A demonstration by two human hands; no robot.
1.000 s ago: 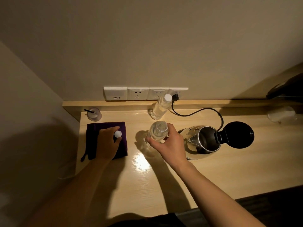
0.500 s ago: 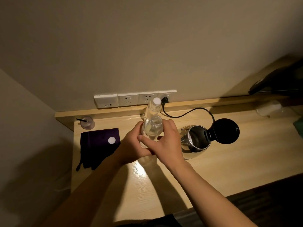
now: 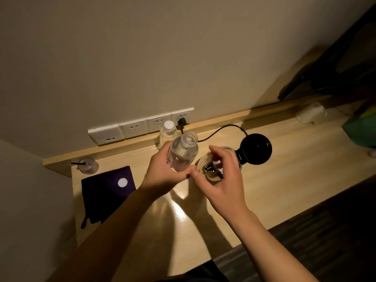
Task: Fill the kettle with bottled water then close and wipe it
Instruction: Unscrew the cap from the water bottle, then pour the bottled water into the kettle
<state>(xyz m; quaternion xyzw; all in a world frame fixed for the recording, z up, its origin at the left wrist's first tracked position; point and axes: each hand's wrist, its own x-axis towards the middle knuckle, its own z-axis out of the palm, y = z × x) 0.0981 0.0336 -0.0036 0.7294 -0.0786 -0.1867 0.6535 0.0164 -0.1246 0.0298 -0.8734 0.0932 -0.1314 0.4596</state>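
Head camera view, looking down at a pale wooden desk [image 3: 284, 180] set against a beige wall. A person's left hand [image 3: 162, 176] is wrapped around the lower body of a clear plastic water bottle [image 3: 184, 153], uncapped and partly full, raised off the desk and tilted with its open mouth leaning toward the right. The person's right hand [image 3: 221, 180] hovers just beside it with fingers loosely spread and curled, gripping nothing, its thumb tip meeting the left thumb. Beneath and behind the right hand sits a stainless steel electric kettle [image 3: 211, 171], half hidden, with its round black lid [image 3: 255, 148] flipped open to the right. A black power cord [image 3: 221, 129] runs from it to a white row of wall sockets [image 3: 140, 126].

A second clear bottle with a white cap [image 3: 168, 131] stands at the back edge, just behind the held one. At the left lies a dark purple cloth [image 3: 103, 192] with a small white bottle cap [image 3: 122, 182] resting on it, and a small clear cup with a black straw [image 3: 88, 165] stands beyond the cloth.

The bottle looks light and thin-walled, so it would likely buckle and spurt if squeezed; a firm mid-body hold seems safest. The kettle is probably rigid and heavier once filled, best taken by its handle, which is out of sight
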